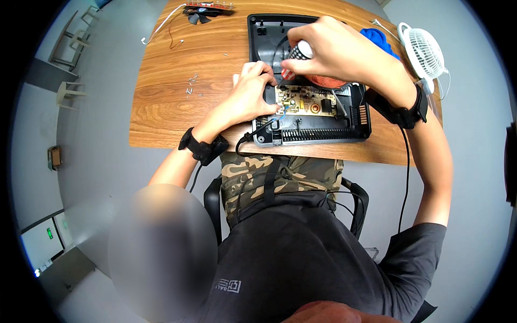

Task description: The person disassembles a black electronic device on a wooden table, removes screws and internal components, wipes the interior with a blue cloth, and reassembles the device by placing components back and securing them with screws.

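An opened black appliance housing [323,137], which looks like an induction cooker base, lies on the wooden table in front of me. Inside it sit a tan circuit board [307,107] and a reddish-copper coil [326,81], partly covered by my right arm. My right hand [328,48] is closed around a screwdriver [289,71] with a red, black and white handle, tilted down toward the board's upper left corner; its tip is hard to make out. My left hand [252,91] holds the board's left edge, thumb at the lower corner and fingers near the upper one.
Several loose screws [191,86] lie on the table to the left. A small black fan with a red board [207,8] is at the far left. A white fan [424,53] and blue cloth [378,40] lie at right. A black power cord [243,144] leaves the housing.
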The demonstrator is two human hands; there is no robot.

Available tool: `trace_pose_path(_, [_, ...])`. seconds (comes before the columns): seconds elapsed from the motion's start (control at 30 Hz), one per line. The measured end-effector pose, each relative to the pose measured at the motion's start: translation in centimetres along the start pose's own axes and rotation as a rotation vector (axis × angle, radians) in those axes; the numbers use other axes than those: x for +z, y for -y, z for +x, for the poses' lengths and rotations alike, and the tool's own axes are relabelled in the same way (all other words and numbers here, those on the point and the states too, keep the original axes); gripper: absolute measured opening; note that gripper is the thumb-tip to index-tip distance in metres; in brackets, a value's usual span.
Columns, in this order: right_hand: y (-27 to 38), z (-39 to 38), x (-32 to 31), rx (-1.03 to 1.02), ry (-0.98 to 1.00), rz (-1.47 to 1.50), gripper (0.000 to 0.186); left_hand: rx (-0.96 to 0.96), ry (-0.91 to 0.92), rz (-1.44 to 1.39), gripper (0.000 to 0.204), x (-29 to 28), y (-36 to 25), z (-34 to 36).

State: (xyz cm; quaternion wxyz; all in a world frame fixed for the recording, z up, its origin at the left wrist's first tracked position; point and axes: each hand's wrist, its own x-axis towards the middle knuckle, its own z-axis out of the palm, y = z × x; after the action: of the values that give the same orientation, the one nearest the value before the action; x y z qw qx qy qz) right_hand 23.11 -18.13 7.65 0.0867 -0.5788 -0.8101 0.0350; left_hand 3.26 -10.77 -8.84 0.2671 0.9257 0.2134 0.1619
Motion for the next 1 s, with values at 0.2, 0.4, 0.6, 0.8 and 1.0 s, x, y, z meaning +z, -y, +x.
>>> trace_pose_path(0.2, [0.6, 1.9, -1.0, -0.030, 0.116, 0.020, 0.043, -0.047, 0.089, -0.023, 0.051, -0.9, -0.6, 0.0])
trace_pose_path(0.4, [0.4, 2.0, -0.6, 0.021, 0.109, 0.018, 0.049, -0.028, 0.089, -0.032, 0.053, -0.9, -1.2, 0.6])
trace_pose_path(0.6, [0.6, 3.0, -0.3, -0.096, 0.085, -0.004, 0.038, -0.011, 0.040, 0.028, 0.059, -0.3, -0.2, 0.1])
trace_pose_path(0.8, [1.7, 1.8, -1.6, 0.145, 0.114, 0.121, 0.034, 0.021, 0.055, 0.050, 0.060, -0.4, -0.3, 0.5])
trace_pose_path(1.0, [3.3, -1.1, -6.2, 0.216, 0.315, 0.143, 0.033, -0.026, 0.092, 0.063, 0.060, -0.8, -0.7, 0.6])
